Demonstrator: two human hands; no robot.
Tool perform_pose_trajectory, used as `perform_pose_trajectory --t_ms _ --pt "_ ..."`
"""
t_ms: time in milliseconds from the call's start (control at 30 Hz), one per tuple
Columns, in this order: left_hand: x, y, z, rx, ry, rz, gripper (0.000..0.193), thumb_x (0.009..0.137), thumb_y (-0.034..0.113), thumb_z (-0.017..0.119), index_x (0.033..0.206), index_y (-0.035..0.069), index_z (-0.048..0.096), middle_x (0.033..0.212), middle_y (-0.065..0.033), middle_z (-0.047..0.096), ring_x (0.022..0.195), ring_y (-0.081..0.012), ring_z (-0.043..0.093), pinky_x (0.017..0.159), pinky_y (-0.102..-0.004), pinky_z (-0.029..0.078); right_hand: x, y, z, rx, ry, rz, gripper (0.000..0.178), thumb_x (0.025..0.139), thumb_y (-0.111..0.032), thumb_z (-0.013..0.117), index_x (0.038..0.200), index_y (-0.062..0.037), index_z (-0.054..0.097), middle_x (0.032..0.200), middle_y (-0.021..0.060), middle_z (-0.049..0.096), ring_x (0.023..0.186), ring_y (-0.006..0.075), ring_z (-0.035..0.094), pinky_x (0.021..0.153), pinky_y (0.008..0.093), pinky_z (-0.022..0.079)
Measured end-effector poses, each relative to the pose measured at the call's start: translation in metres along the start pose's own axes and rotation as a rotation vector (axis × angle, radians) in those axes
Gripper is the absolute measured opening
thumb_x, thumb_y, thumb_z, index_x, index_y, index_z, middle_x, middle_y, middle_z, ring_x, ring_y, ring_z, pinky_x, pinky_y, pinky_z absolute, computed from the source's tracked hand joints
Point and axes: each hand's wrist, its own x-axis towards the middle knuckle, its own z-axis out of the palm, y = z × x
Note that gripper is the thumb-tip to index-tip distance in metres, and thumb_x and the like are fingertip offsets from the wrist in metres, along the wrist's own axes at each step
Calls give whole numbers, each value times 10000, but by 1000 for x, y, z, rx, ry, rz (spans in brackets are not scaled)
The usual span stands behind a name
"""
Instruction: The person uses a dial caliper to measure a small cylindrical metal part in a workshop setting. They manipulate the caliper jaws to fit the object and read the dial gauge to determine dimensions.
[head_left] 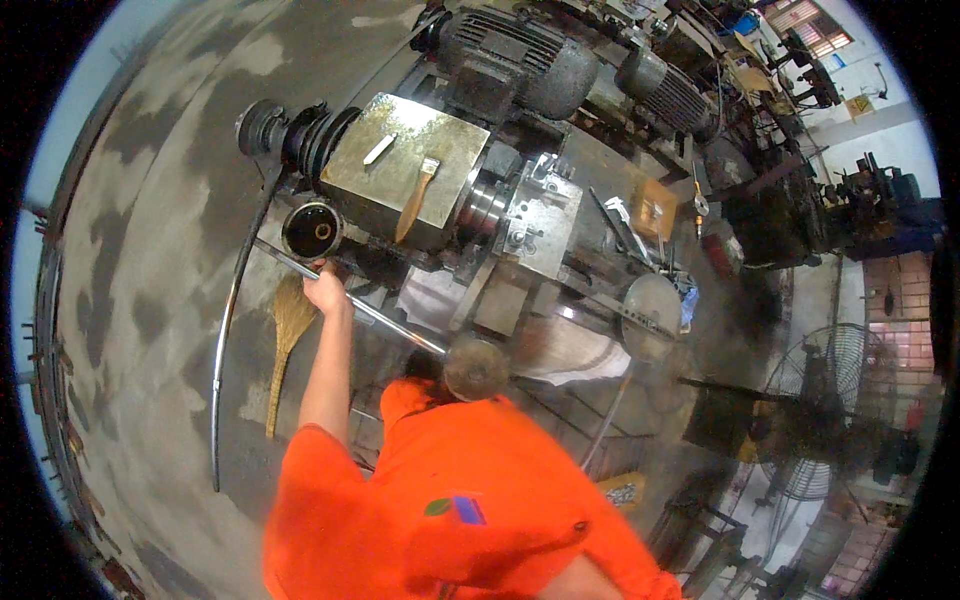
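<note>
My left hand (328, 290) is closed around a shiny metal rod (398, 328) that slants across the front of a machine. Its fingertips are close to the rim of a round, dark metal cup (290, 228) with a brass-coloured ring inside; whether they touch the cup I cannot tell. Just above, a flat metal cover (350, 165) carries a wooden-handled paintbrush (415, 200) and a small white stick (379, 149). A blurred round part (475, 370) sits by the rod's near end. My right forearm shows at the lower edge, but the right hand is out of the picture.
A straw hand broom (290, 320) lies left of my arm, beside a long bent bar (232, 310). A metal tool block (545, 215) and an electric motor (515, 60) are on the machine. White cloth (575, 350) hangs at right. A fan (825, 375) stands farther right.
</note>
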Motion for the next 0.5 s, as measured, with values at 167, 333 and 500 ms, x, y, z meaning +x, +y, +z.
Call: perform_pose_trajectory --t_ms 167,333,500 --pt "-3 4 2 58 3 3 173 703 -47 527 851 26 475 725 -90 540 596 -195 577 519 -329 521 22 17 -10 -58 30 62 310 634 -321 624 581 -17 590 594 140 596 573 297 594 555 407 470" --pt "-7 5 3 100 -12 16 166 712 -47 503 863 10 464 746 -104 537 582 -212 583 517 -340 529 79 48 -24 -162 241 168 328 629 -335 634 588 -13 591 607 144 605 587 298 602 570 408 478" --pt "-3 -7 -2 131 -4 12 196 714 -49 458 905 -8 471 745 -125 542 575 -231 585 501 -339 524 166 49 -120 -351 255 227 319 622 -284 621 756 5 598 836 212 621 803 369 609 713 451 485"
